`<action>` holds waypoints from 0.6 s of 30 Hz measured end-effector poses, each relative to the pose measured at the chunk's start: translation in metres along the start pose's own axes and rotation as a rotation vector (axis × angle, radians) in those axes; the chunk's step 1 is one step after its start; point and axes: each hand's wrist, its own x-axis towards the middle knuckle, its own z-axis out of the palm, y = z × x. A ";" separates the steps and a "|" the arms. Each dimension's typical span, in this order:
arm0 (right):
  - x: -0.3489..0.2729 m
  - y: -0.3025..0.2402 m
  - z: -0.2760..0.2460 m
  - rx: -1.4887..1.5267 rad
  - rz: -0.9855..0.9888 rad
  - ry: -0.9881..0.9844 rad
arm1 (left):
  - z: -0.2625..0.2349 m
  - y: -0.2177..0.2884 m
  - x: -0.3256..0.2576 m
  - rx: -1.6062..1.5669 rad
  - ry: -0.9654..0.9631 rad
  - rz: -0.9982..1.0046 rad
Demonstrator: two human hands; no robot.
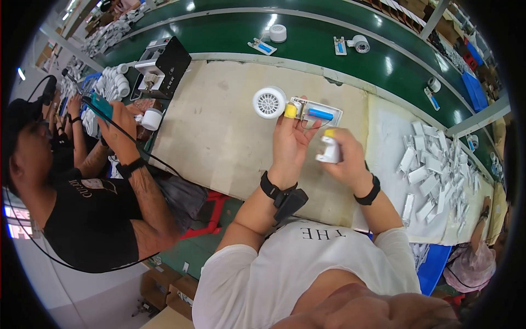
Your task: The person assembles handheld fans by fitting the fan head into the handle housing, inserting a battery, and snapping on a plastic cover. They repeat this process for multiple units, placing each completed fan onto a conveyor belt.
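Note:
My left hand (pixel 290 145) is closed on a white handheld fan above the workbench. The fan's round grille head (pixel 269 102) points left, and its open handle shell (pixel 335 117) lies to the right. Inside the shell sits a blue cylindrical battery (pixel 320 114), with a thin wire hanging below it. Just to the right, my right hand (pixel 349 156) grips a white plastic piece (pixel 329 151), apart from the fan; motion blurs its shape. Each hand has a yellow cover on a fingertip.
A pile of white plastic covers (pixel 433 170) lies at the right of the bench. Along the far side runs a green conveyor (pixel 307 33) carrying several fans with open handles. A black machine (pixel 164 68) stands at the left, near a co-worker (pixel 98 214) holding a teal tool.

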 end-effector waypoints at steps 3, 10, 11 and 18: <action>0.008 -0.003 0.011 -0.217 -0.103 0.021 | -0.009 -0.005 0.001 -0.035 -0.093 -0.037; 0.003 0.004 -0.002 -0.009 0.177 0.021 | -0.005 0.004 -0.012 0.065 -0.091 -0.055; 0.007 0.007 -0.006 -0.010 0.179 0.023 | -0.004 0.004 -0.013 0.048 -0.090 -0.047; 0.017 0.004 -0.028 0.131 0.413 0.180 | -0.014 -0.005 -0.010 0.017 -0.091 0.019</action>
